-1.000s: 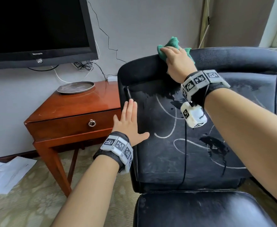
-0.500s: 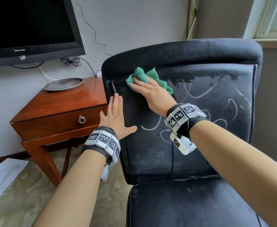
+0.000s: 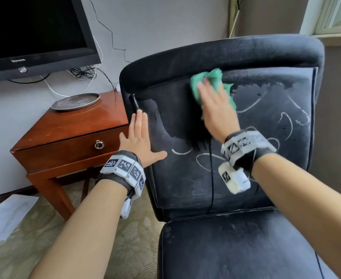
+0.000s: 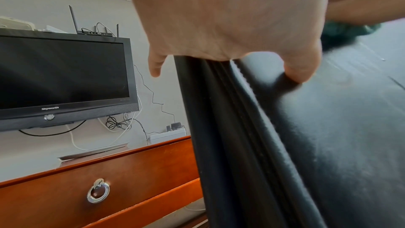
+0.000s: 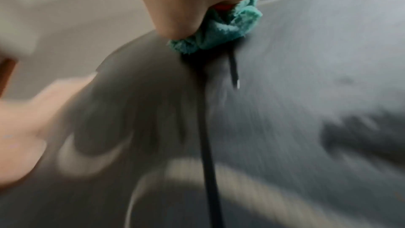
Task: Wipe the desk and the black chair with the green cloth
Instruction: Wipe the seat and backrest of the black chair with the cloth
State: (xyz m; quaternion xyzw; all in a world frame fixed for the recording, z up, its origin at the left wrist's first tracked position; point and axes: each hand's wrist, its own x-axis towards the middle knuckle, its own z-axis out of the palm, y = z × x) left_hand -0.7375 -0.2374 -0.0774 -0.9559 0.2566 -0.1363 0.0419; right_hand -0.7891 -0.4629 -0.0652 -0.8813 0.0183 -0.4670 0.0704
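We press the crumpled green cloth (image 3: 211,85) under our flat right hand (image 3: 218,111), left hand (image 3: 139,137) flat and empty bracing the dusty black leather chair (image 3: 266,158), and hasty strokes may leave white scribbles.

chair (image 3: 256,158): black, white scribble lines, dusty grey
cloth (image 3: 214,81): green
desk (image 3: 75,125): reddish-brown wood
carpet (image 3: 44,238): beige, patterned

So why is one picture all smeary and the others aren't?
Right wrist view: the right hand is moving fast with the green cloth, so the black chair streaks into blur. Head view: only that hand and cloth look soft; the wooden desk is sharp. Left wrist view: the left hand rests on the chair, so the TV looks crisp.
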